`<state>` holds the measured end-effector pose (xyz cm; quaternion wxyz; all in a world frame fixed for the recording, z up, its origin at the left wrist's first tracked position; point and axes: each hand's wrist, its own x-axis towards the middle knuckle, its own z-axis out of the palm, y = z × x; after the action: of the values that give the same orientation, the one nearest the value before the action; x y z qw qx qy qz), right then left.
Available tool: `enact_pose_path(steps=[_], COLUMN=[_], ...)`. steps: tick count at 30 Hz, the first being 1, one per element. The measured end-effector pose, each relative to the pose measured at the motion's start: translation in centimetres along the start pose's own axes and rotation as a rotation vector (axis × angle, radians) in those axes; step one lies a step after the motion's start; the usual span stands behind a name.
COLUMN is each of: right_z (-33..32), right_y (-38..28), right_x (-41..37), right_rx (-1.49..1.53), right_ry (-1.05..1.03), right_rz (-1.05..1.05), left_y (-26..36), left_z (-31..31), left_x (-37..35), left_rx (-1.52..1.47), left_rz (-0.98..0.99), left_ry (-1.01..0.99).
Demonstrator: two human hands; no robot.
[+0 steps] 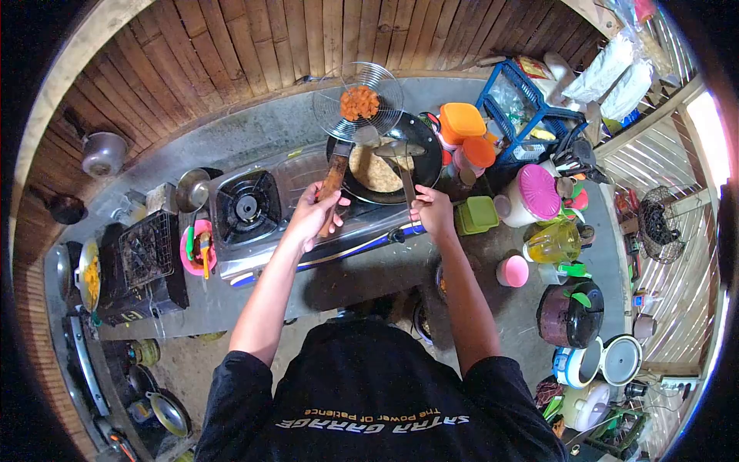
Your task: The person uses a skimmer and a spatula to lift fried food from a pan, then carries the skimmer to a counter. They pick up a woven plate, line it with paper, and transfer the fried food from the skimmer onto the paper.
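My left hand point(314, 217) is closed round the wooden handle of a wire skimmer point(385, 83). Small orange fried pieces point(359, 102) lie in its round mesh, which is raised over the far edge of a black wok point(429, 175). My right hand point(433, 211) grips the handle of a metal spatula point(408, 175), whose blade is over the wok near the skimmer's neck. Pale, frothy-looking contents point(376, 174) cover part of the wok's bottom. Beneath the wok, the right side of the gas stove point(265, 242) is mostly hidden.
A bare burner point(246, 205) and a pink tray point(198, 258) with utensils are to the left. On the right stand a green container point(477, 214), a pink-lidded tub point(537, 192), a yellow jug point(556, 242) and a blue rack point(531, 108). A bamboo wall point(308, 35) rises behind the stove.
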<state>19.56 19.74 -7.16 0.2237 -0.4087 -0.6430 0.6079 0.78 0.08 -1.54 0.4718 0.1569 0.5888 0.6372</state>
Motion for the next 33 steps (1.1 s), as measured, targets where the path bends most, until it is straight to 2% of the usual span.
enact_pose_path(steps=[8, 11, 20, 23, 26, 29, 32, 33], right_z=[-0.2, 0.1, 1.1, 1.3, 1.6, 2.6, 5.6, 6.5], right_y=[3.2, 1.7, 4.6, 4.2, 4.4, 2.5, -1.7, -1.8], right_x=[-0.4, -1.9, -2.9, -3.6, -3.7, -4.1, -5.0, -4.7], right_rx=[-0.407, -0.555, -0.584, -0.496, -0.521, -0.164, 0.375, 0.386], right_ry=[0.081, 0.110, 0.119, 0.116, 0.156, 0.094, -0.023, -0.072], right_rz=[-0.211, -0.220, -0.304, -0.192, -0.229, -0.110, 0.172, 0.181], left_y=[-0.8, -0.9, -1.8, -2.2, -2.1, -2.3, -3.4, -4.0], left_z=[0.8, 1.2, 1.7, 1.7, 1.9, 2.1, 2.9, 3.3], left_x=[-0.8, -1.0, -0.7, -0.4, -0.4, -0.3, 0.0, 0.2], left_rx=[-0.115, -0.129, -0.120, -0.125, -0.134, -0.149, -0.176, -0.146], left_rz=[-0.020, -0.024, -0.036, -0.025, -0.031, -0.021, 0.028, 0.051], left_ry=[-0.011, -0.018, -0.040, -0.057, -0.059, -0.040, -0.050, -0.025])
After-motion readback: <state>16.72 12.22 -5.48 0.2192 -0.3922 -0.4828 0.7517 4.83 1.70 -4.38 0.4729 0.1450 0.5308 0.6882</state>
